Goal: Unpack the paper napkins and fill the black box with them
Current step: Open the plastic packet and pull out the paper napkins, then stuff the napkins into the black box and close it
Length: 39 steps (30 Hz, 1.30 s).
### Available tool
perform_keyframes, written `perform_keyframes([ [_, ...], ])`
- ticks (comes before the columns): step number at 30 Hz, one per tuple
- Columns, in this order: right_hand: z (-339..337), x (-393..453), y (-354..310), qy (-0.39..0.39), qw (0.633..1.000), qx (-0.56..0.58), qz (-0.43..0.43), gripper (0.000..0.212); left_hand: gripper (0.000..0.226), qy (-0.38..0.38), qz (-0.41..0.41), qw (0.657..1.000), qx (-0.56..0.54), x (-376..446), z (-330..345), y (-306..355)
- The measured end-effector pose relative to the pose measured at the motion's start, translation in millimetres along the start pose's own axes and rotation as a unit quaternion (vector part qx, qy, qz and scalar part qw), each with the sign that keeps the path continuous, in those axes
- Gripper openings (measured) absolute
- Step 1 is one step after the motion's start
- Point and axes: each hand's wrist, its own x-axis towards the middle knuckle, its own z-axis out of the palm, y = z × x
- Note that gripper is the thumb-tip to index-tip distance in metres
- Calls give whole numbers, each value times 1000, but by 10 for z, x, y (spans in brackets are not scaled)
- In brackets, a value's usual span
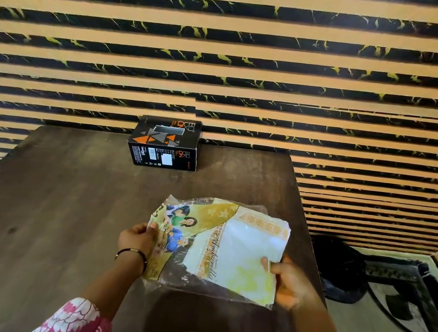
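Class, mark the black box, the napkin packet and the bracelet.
black box [169, 137]: head view, top face.
napkin packet [245, 249]: head view, white front.
bracelet [132, 251]: head view, band on left wrist.

Two bare forearms reach in from the lower edge, over the dark wooden tabletop [66, 200]. The left hand [136, 240] has a thin black bracelet [132, 252] with a small gold bead around its wrist. The clothing is pink fabric printed with large white leaf and petal shapes: a left sleeve [78, 320] at the tabletop's near edge, and more across the lap.
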Motion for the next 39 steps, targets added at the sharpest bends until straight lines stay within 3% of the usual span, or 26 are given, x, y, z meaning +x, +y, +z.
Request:
perform_keyframes([
  [3,-31,-42,-39,5,1000,24,-2,40,26,25,-14,999,-23,12,-39,-14],
  [6,-100,-78,-65,25,998,57,-25,56,30,46,-30,998,-30,40,-108,-27],
  [11,-98,-107,72,68,981,167,-69,58,32,88,-56,992,-66,16,-178,-56],
  [15,29,-121,297,125,953,259,-95,41,36,108,-95,989,-45,11,-266,-171],
  [23,378,-186,527,213,929,283,-104,36,29,149,-96,981,-84,-74,-486,-368],
  [27,493,-288,616,185,943,269,-57,26,32,184,-80,975,-97,-63,-660,-522],
  [30,685,-365,861,145,956,255,18,24,23,225,-61,966,-107,3,-837,-665],
  [33,969,-360,1152,109,966,221,75,23,23,220,-37,971,-91,62,-987,-766],
  [35,1193,-327,1259,89,977,181,64,20,31,200,-6,978,-56,74,-1110,-803],
  [37,1452,-292,1296,73,992,100,12,18,45,170,84,982,-1,61,-1229,-821],
  [39,1740,-222,1355,92,991,-74,-64,24,56,153,205,963,89,82,-1393,-836],
])
